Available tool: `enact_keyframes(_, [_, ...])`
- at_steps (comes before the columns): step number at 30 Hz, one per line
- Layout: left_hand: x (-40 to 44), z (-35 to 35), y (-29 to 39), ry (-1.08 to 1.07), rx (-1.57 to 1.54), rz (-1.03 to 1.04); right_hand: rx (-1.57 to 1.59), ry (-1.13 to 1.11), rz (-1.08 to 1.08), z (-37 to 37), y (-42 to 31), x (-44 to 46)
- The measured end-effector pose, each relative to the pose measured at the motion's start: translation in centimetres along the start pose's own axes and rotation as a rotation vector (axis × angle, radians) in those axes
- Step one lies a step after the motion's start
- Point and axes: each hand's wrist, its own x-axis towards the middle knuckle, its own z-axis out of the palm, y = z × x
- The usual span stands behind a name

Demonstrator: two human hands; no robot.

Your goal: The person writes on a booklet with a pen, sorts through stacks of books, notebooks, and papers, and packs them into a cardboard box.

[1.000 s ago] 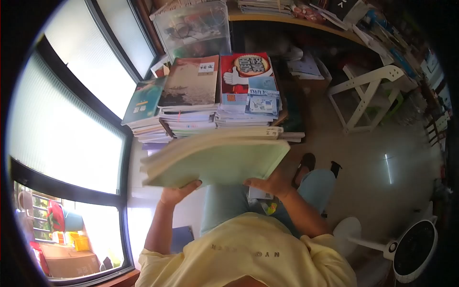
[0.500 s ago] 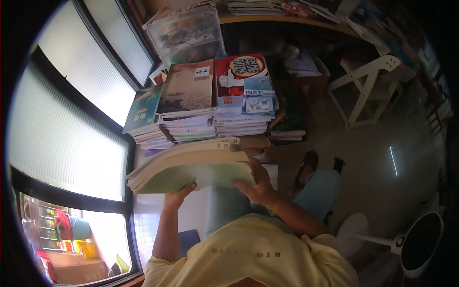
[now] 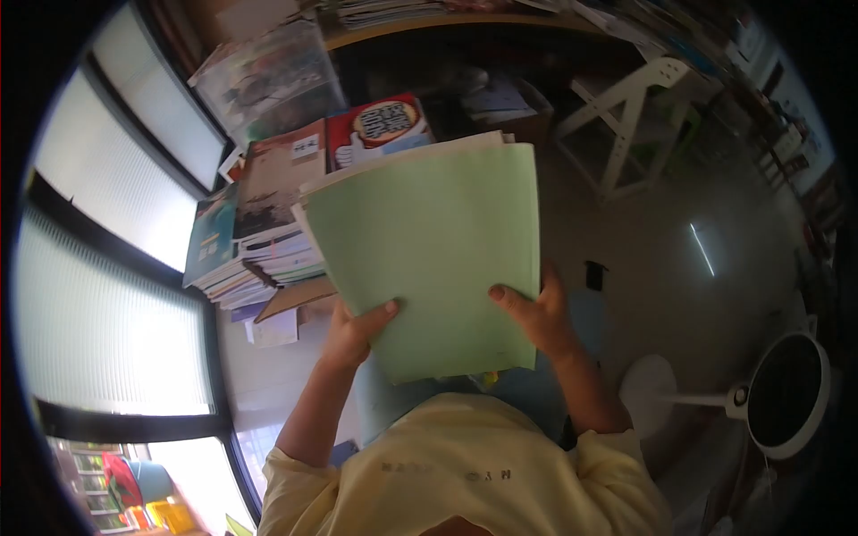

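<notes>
A stack of booklets [image 3: 438, 241] with a plain pale green cover facing me is held up over my lap. My left hand [image 3: 356, 332] grips its lower left edge, thumb on the cover and fingers behind. On the lower right edge, my right hand [image 3: 539, 314] has the same hold, with its fingers mostly hidden. Behind the booklets stand piles of books, topped by a teal book [image 3: 213, 228], a brown book [image 3: 279, 179] and a red book [image 3: 380, 129] partly covered by the held stack.
Windows [image 3: 116, 313] run along the left. A clear plastic bin [image 3: 268, 85] stands behind the book piles, near a shelf edge [image 3: 483, 22]. A cardboard flap [image 3: 295, 297] juts out below the piles. To the right are a white folding frame [image 3: 621, 129] and a white round-headed fan [image 3: 786, 396].
The booklets have turned from nearly edge-on to showing their green cover fully, and sit further right in view. Both hands keep hold. The camera view has shifted, moving the book piles leftward.
</notes>
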Motion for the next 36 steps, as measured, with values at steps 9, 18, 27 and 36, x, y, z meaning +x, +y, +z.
enact_keyframes(9, [2.4,6.3,-5.4,-0.178,-0.224,-0.374,-0.013,0.095,0.104,-7.0,4.2,-2.8])
enact_keyframes(18, [6.4,10.4,-9.2,-0.218,-0.043,-0.481,0.18,0.308,0.363,-11.9,9.7,-5.0])
enact_keyframes(27, [20.7,10.7,-26.7,-0.106,0.442,-0.48,-0.089,0.409,0.452,-19.2,20.0,2.1])
enact_keyframes(36, [36.7,11.9,-22.7,0.412,0.973,-0.545,-0.223,0.089,0.415,-19.1,27.8,25.4])
